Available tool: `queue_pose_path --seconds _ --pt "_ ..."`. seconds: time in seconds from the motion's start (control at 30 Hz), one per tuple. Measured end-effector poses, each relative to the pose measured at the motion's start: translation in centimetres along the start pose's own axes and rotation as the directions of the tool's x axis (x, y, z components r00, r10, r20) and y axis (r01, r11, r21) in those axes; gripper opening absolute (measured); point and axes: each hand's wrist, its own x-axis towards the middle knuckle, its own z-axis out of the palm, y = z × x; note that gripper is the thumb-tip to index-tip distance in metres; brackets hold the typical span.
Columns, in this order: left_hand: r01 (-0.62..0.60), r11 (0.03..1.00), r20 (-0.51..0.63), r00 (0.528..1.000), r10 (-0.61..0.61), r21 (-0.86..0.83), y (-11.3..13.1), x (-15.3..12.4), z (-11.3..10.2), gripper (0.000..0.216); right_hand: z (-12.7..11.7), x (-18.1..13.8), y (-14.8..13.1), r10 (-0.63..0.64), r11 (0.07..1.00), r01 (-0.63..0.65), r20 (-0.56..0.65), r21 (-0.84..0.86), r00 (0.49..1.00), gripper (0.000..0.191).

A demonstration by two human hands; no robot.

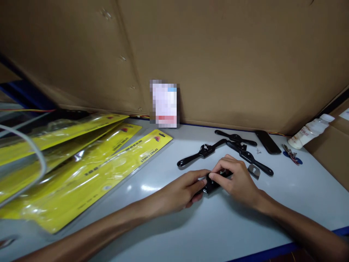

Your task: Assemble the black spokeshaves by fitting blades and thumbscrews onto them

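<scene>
My left hand (pixel 188 189) is closed around one side of a black spokeshave (pixel 209 186) held just over the table. The thumb and forefinger of my right hand (pixel 236 176) are pinched together at the spokeshave's middle, and anything small between them is hidden. Beyond my hands lie more black spokeshaves: one (pixel 201 152) to the left, one (pixel 249 157) to the right, and another (pixel 236 138) farther back. A loose flat metal blade (pixel 254 171) rests just right of my right hand. A small silvery part (pixel 259 151) sits behind it.
Yellow blister packs (pixel 109 174) overlap on the left, under a pale curved cable (pixel 40 160). A pixelated upright screen or card (pixel 165 103) leans on the cardboard wall (pixel 231 65). A dark phone (pixel 267 142), keys (pixel 291 154) and a plastic bottle (pixel 311 131) are at the right.
</scene>
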Motion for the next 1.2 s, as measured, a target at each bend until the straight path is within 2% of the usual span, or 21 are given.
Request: queue_pose_path --seconds 0.1,0.2,0.3,0.5,0.67,0.87,1.2 --pt "0.053 0.999 -0.006 0.999 -0.053 -0.012 0.2 0.0 -0.1 0.048 -0.2 0.1 0.6 -0.155 0.980 0.150 -0.029 -0.131 0.987 0.023" --pt "0.053 0.998 -0.004 0.999 -0.053 -0.017 0.3 0.1 -0.2 0.052 -0.3 -0.3 0.9 -0.331 0.908 0.320 0.004 -0.269 0.943 0.027" --pt "0.045 0.998 0.013 0.999 -0.045 -0.040 0.2 0.1 -0.3 0.056 -0.2 -0.7 0.8 -0.418 0.860 0.401 0.017 -0.317 0.908 0.030" --pt "0.056 0.996 0.016 0.998 -0.055 -0.062 0.2 -0.1 -0.4 0.054 -0.1 -0.8 0.5 -0.427 0.872 0.421 0.033 -0.248 0.904 0.025" --pt "0.098 0.994 0.029 0.995 -0.097 -0.038 0.5 -0.2 -0.4 0.056 -0.7 -0.4 0.9 -0.396 0.875 0.376 -0.002 -0.303 0.918 0.026" --pt "0.072 0.997 0.018 0.997 -0.072 -0.032 0.5 -0.2 -0.4 0.053 -0.6 -0.9 0.6 -0.468 0.850 0.461 0.034 -0.254 0.883 0.028" --pt "0.105 0.992 -0.001 0.994 -0.106 -0.072 -0.1 -0.1 -0.4 0.060 -0.8 -0.4 1.1 -0.437 0.855 0.415 0.001 -0.311 0.900 0.026"
